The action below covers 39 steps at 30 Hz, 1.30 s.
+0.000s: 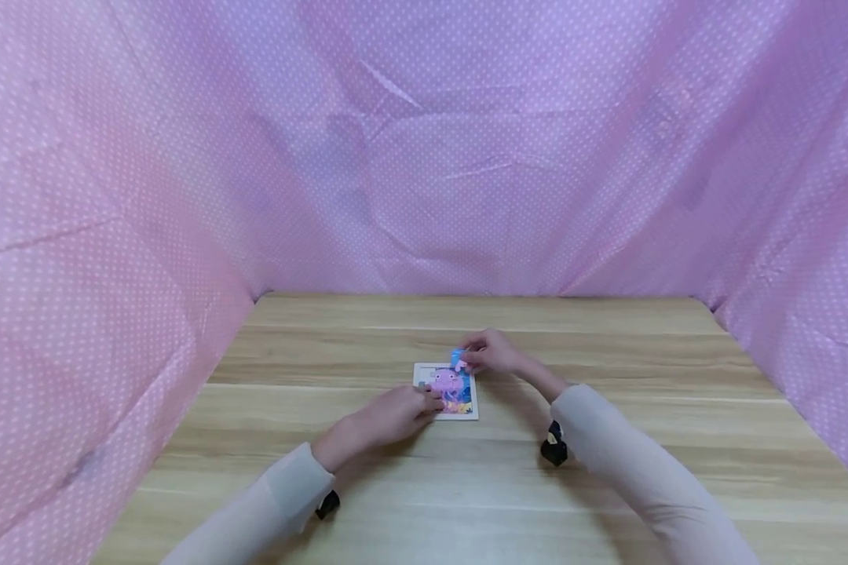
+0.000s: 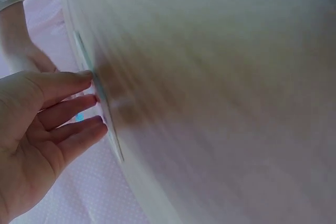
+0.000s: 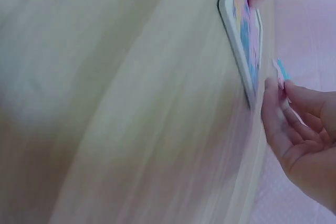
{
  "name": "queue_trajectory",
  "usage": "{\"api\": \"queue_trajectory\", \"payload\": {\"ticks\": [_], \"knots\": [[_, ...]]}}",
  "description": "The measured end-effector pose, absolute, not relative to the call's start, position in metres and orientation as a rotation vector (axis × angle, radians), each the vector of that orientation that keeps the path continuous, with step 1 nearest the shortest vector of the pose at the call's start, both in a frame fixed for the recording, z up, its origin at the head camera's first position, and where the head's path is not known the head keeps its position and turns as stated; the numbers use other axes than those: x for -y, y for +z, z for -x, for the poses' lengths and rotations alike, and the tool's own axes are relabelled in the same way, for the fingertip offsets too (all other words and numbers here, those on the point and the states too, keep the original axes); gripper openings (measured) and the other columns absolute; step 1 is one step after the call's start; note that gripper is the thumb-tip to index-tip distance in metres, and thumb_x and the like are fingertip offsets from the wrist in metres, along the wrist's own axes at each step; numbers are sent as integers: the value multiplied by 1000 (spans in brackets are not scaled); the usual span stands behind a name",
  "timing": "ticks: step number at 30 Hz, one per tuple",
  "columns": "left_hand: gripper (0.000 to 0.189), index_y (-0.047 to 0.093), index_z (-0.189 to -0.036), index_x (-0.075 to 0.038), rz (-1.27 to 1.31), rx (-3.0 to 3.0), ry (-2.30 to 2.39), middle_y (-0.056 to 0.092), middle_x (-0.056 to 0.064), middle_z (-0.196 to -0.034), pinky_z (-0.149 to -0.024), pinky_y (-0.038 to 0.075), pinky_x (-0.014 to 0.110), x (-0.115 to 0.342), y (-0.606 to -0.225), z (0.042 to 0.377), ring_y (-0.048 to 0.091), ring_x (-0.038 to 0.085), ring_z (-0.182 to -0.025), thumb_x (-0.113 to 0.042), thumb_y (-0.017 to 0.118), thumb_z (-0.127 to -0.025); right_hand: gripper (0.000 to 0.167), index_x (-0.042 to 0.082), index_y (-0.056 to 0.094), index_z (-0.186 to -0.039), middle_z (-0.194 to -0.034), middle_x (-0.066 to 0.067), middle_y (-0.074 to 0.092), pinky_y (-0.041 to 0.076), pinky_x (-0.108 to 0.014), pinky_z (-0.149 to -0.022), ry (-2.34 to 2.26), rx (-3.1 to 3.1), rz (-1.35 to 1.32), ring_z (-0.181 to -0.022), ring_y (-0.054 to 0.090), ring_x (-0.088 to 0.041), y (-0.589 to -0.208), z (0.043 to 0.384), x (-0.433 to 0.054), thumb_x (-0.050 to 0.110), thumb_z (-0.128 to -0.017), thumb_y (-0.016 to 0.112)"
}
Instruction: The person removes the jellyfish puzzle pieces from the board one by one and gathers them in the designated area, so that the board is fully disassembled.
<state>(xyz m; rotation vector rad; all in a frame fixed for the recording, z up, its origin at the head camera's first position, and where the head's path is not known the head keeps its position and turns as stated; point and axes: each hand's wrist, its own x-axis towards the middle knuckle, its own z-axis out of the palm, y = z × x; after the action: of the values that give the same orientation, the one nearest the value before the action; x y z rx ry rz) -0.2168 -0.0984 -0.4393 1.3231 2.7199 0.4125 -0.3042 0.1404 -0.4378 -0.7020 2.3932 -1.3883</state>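
Note:
A small jigsaw puzzle board (image 1: 459, 418) with a pale rim lies flat in the middle of the table. Its picture shows a pink, octopus-like creature (image 1: 448, 380) on blue, with yellow at the bottom. My right hand (image 1: 493, 351) pinches a blue-and-pink puzzle piece (image 1: 457, 359) between thumb and fingers, over the board's far right corner. In the right wrist view this piece (image 3: 284, 71) shows thin and edge-on at the fingertips. Fairly straight fingers of my left hand (image 1: 398, 412) rest on the board's left part, covering some of the picture.
The wooden table (image 1: 311, 337) carries the board and extends around it on all sides. Pink dotted cloth (image 1: 424, 196) hangs behind the table and along both sides. Dark wrist-worn devices (image 1: 554, 446) sit under both pale sleeves.

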Motion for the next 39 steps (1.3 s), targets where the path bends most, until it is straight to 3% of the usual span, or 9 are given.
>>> {"api": "queue_trajectory", "payload": {"ticks": [5,11,17,22,28,39], "knots": [[25,71,-124,-6,-1258,-2686,489,68,8,-128,-99,51,32,103,-438,216,63,19,-119,-8,60,-101,21,-20,65,-111,-79,-19,71,61,-33,-64,-1362,-2403,634,-67,69,-19,-439,305,-165,-5,-96,62],[28,70,-127,-8,-1220,-2696,497,62,9,-136,-108,43,39,108,-435,215,53,27,-132,-10,63,-100,18,-16,67,-106,-78,-17,73,61,-34,-63,-1306,-2428,613,-66,70,-19,-436,306,-191,-5,-92,68],[26,72,-124,-8,-1238,-2719,500,64,9,-133,-106,46,40,110,-435,218,57,25,-128,-10,64,-100,14,-14,70,-99,-78,-12,72,61,-29,-61,-1270,-2422,547,-65,67,-13,-433,301,-207,-5,-88,72],[27,71,-126,-9,-1220,-2718,478,63,8,-135,-106,46,41,112,-437,219,56,24,-129,-10,64,-100,10,-13,71,-93,-75,-10,69,58,-26,-59,-1233,-2457,576,-64,62,-10,-435,294,-211,-7,-86,74],[27,71,-126,-11,-1195,-2695,483,62,6,-137,-108,44,39,113,-439,220,54,22,-131,-11,63,-101,8,-7,76,-87,-75,-6,72,46,-18,-57,-1101,-2592,683,-65,55,-6,-437,290,-209,-3,-81,80],[28,70,-127,-10,-1173,-2698,502,62,6,-137,-106,46,38,110,-437,219,55,20,-130,-11,63,-100,6,-5,76,-88,-78,-6,72,47,-19,-59,-1057,-2615,698,-68,56,-7,-437,291,-212,-2,-83,78]]}}
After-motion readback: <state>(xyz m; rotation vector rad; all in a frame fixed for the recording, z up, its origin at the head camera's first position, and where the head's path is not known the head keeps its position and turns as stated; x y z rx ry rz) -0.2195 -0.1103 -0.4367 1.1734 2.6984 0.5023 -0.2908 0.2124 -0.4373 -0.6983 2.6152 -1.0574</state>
